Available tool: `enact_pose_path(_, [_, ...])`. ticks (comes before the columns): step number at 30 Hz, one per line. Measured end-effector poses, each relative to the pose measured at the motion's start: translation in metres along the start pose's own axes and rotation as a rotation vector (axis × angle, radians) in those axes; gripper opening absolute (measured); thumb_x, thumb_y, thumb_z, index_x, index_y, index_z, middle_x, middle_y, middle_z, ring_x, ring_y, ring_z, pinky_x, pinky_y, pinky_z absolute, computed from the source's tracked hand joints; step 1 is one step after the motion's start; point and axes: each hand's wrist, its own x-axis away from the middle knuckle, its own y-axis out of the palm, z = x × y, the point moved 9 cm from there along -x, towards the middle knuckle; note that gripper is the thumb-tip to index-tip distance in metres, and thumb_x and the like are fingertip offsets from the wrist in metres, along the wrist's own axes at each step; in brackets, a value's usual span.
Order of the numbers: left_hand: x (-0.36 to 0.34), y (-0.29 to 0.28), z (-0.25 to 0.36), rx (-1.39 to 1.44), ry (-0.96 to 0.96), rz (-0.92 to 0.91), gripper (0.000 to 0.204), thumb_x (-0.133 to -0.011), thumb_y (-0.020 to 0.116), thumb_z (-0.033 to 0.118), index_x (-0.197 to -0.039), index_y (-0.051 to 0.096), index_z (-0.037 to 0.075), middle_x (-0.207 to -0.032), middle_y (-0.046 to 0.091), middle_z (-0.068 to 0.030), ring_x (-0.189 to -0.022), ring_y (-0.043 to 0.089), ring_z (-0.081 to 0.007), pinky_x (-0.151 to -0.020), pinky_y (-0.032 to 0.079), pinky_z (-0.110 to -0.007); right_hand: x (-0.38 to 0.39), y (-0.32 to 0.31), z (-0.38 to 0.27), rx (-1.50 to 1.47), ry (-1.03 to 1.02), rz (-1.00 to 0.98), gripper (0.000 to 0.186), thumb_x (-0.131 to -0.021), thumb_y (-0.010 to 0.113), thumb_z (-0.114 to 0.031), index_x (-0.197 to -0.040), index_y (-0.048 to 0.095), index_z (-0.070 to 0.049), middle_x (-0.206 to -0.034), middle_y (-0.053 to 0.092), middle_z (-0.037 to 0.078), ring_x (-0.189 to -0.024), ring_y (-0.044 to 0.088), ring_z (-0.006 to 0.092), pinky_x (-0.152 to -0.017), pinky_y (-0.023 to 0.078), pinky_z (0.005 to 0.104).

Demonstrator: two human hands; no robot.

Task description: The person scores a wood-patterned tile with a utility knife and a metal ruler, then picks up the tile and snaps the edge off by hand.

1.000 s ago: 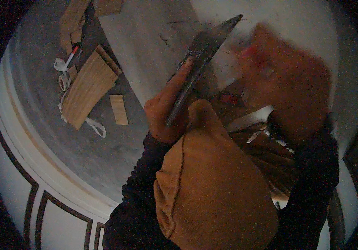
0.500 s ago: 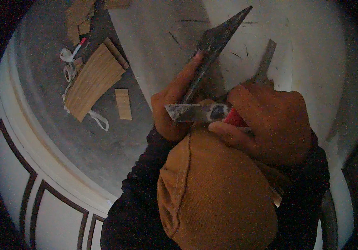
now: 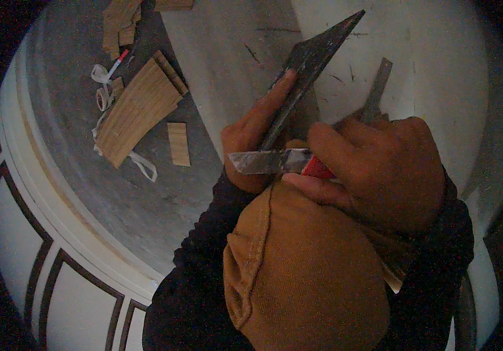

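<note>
My left hand [image 3: 251,137] is closed around a thin dark board [image 3: 316,64], which is tilted up and seen nearly edge-on, one finger stretched along its face. My right hand [image 3: 380,169] grips a knife with a red handle [image 3: 320,168]. Its broad, scuffed, whitish blade [image 3: 254,162] points left across the lower end of the board, close to my left hand. I cannot tell whether blade and board touch. Beyond my right hand a flat metal strip like a ruler or square [image 3: 378,85] sticks up; its lower end is hidden.
My brown-clad knee [image 3: 310,263] is below both hands. Left on the grey floor [image 3: 164,205] lie stacked wood-look planks [image 3: 140,111], a small offcut [image 3: 179,144], white strips [image 3: 144,166] and a red-and-white pen-like item [image 3: 120,64]. Pale scuffed sheeting [image 3: 357,41] lies ahead; a dark-trimmed white panel [image 3: 82,298] stands lower left.
My right hand and the knife have shifted slightly left relative to the board, bringing the red handle nearer my left hand. The whole view has moved a little.
</note>
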Motion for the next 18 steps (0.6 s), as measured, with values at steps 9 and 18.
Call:
enact_pose_path(9, [-0.001, -0.012, 0.006, 0.035, -0.053, -0.004, 0.064, -0.089, 0.078, 0.029, -0.148, 0.057, 0.013, -0.136, 0.067, -0.0175, -0.121, 0.068, -0.0332, -0.093, 0.058, -0.038, -0.002, 0.000, -0.009, 0.044, 0.082, 0.050, 0.042, -0.082, 0.079, -0.050, -0.087, 0.062, -0.012, -0.071, 0.063, 0.006, -0.058, 0.066, 0.0274, -0.049, 0.051, 0.0418])
enact_pose_path(18, [0.001, -0.015, 0.005, -0.016, -0.083, 0.002, 0.059, -0.089, 0.072, 0.009, -0.147, 0.058, 0.013, -0.134, 0.068, -0.0175, -0.120, 0.069, -0.0331, -0.094, 0.058, -0.038, -0.001, -0.004, -0.010, 0.019, 0.098, 0.138, 0.039, -0.080, 0.083, -0.043, -0.084, 0.061, -0.011, -0.070, 0.064, 0.007, -0.057, 0.066, 0.0282, -0.050, 0.052, 0.0405])
